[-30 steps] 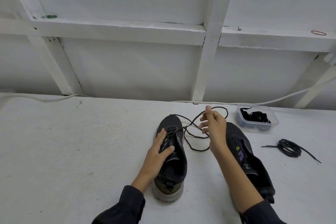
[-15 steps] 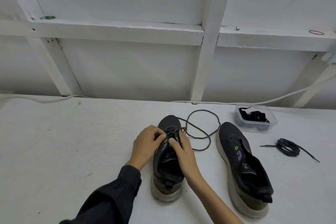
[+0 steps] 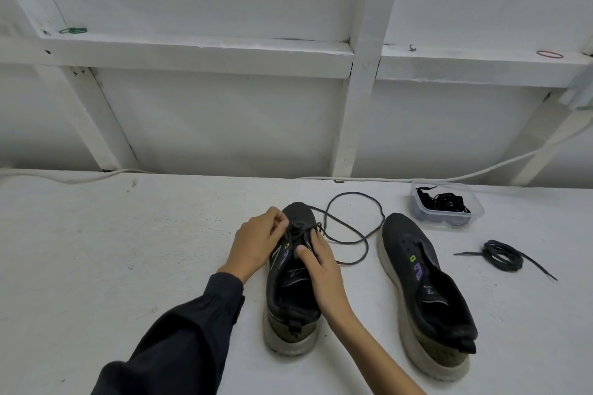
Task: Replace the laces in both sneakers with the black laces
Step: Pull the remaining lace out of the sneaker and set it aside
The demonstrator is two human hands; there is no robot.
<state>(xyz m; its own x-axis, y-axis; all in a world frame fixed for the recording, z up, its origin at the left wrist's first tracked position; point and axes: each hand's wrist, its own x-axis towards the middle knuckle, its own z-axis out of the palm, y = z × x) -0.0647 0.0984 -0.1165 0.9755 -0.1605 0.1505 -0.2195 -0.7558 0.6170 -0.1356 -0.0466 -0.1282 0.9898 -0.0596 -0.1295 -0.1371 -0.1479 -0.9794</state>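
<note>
Two dark sneakers stand on the white table with toes pointing away. The left sneaker [image 3: 292,305] has a dark lace [image 3: 349,228] through its front eyelets, and the lace's loose length loops over the table to the right. My left hand [image 3: 256,240] pinches the lace at the sneaker's left eyelets. My right hand [image 3: 321,263] holds the lace and tongue at the right eyelets. The right sneaker [image 3: 423,295] has no lace. A coiled black lace [image 3: 502,255] lies to its right.
A clear plastic tub [image 3: 449,221] with black laces inside stands at the back right. A white cable [image 3: 481,171] runs along the foot of the white framed wall. Rubber bands lie on the wall's ledge.
My right hand let the lace loop drop to the table and came down onto the left sneaker's eyelets. My left hand moved up to the front eyelets and pinched the lace.
</note>
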